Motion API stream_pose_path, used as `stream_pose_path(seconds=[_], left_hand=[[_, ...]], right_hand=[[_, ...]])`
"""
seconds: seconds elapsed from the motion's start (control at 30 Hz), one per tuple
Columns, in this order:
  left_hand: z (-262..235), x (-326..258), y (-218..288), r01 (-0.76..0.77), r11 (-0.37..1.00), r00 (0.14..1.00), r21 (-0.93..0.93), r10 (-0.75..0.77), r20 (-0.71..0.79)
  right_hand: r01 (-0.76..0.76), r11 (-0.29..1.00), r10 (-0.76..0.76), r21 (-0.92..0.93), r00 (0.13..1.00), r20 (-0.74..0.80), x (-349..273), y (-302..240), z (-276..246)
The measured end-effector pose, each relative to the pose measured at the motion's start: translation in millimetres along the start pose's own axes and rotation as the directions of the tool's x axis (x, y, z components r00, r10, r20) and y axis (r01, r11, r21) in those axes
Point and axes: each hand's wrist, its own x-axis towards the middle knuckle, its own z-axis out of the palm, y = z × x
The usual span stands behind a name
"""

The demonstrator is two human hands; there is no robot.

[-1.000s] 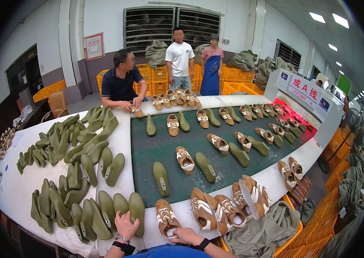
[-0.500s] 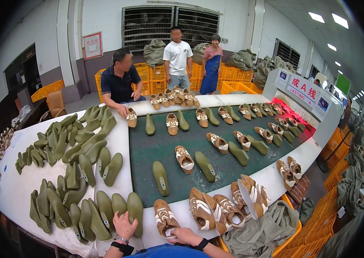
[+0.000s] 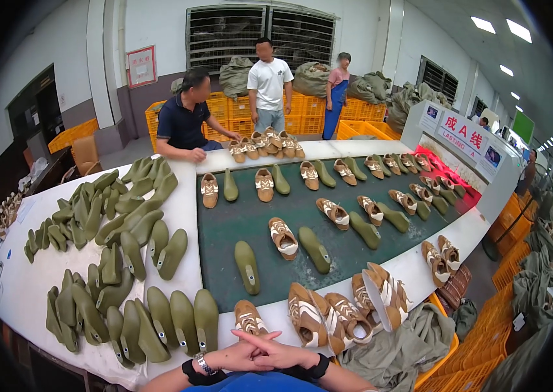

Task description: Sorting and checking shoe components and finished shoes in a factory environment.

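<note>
My fingers are loosely stretched out and hold nothing: the right hand (image 3: 284,355) lies crossed over the left hand (image 3: 240,358) at the near edge of the white table (image 3: 178,215), one finger pointing left over the other hand's knuckles. A watch (image 3: 202,363) sits on my left wrist and a black band (image 3: 319,367) on the right. Just beyond my hands a tan shoe (image 3: 249,319) lies on the table rim, nearly touching the fingertips. To its right I see a cluster of tan shoes (image 3: 348,308) leaning on one another, above a heap of olive cloth (image 3: 401,346). To my left stand rows of green lasts (image 3: 159,320), with more piled further along the table. The dark green belt (image 3: 289,215) ahead carries shoes and lasts in alternating pairs. At the far end a person in a dark shirt (image 3: 184,121) leans on the table, and two others stand behind by orange crates (image 3: 302,121).
</note>
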Motion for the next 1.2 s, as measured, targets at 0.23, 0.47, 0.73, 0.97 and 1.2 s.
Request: stream_pose_path(seconds=[0.23, 0.47, 0.73, 0.97, 1.2], left_hand=[[-6, 3, 7, 0.063, 0.993, 0.998, -0.095, -0.06, 0.036], [-12, 12, 10, 0.109, 0.988, 0.991, -0.106, -0.1, 0.088], [-10, 6, 46, 0.18, 0.98, 0.984, -0.082, -0.18, 0.0], [-5, 11, 26, -0.268, 0.553, 0.642, 0.789, 0.713, -0.282], [1, 9, 19, -0.027, 0.984, 0.862, -0.174, -0.065, -0.502]], right_hand=[[-0.124, 0.95, 0.031, 0.287, 0.95, 0.309, 1, 34, 1], [0.422, 0.665, -0.69, 0.616, 0.663, 0.291, 5, 189, -29], [-0.109, 0.933, 0.117, 0.342, 0.993, -0.001, -13, -26, -8], [-0.04, 0.955, 0.108, 0.293, 0.97, -0.218, -12, -41, 2], [-0.053, 0.936, 0.126, 0.348, 0.974, -0.19, -9, -29, -5]])
